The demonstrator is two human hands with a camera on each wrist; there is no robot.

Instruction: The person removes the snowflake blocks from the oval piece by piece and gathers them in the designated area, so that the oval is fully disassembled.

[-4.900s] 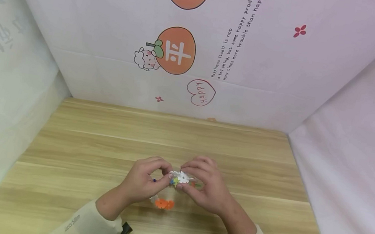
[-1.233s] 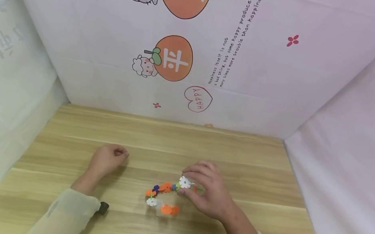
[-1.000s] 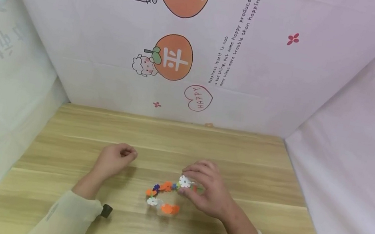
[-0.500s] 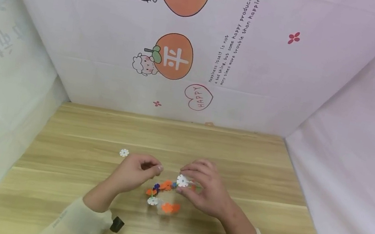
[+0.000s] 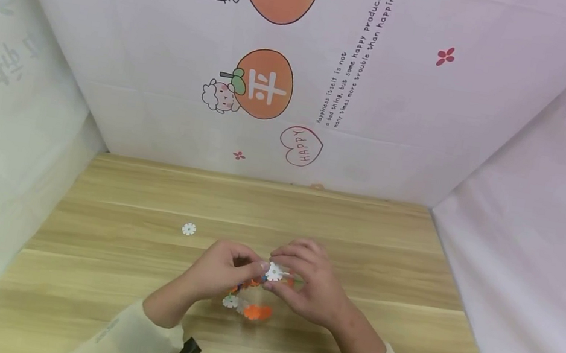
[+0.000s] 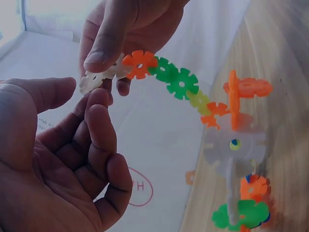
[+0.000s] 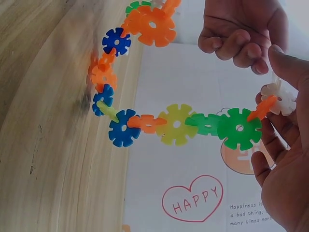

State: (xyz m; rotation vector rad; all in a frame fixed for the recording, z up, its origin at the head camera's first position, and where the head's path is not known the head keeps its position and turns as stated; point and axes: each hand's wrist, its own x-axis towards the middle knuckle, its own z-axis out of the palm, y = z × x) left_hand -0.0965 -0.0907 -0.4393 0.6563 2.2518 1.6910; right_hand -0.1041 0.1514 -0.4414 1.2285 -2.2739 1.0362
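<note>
In the head view a chain of slotted plastic snowflake discs curves over the table, partly hidden by the hands. My right hand [image 5: 308, 278] holds a white end disc [image 5: 275, 272] between thumb and fingers. From the left, my left hand [image 5: 221, 274] brings its thumb and forefinger up to that disc. In the left wrist view a small gap shows between the left thumb [image 6: 58, 92] and the disc; the other fingers are loosely bent. Green, yellow, blue and orange discs [image 7: 152, 26] run along the chain in the right wrist view. Orange discs [image 5: 257, 312] form its near end.
A loose white disc [image 5: 189, 229] lies on the wooden table [image 5: 148, 193], behind and left of the hands. White printed cloth [image 5: 374, 153] rises along the table's back edge, with more cloth on both sides.
My left hand has moved in from the left to the white end disc, uncovering the loose white disc on the table. My right hand has stayed nearly still, still holding the chain.
</note>
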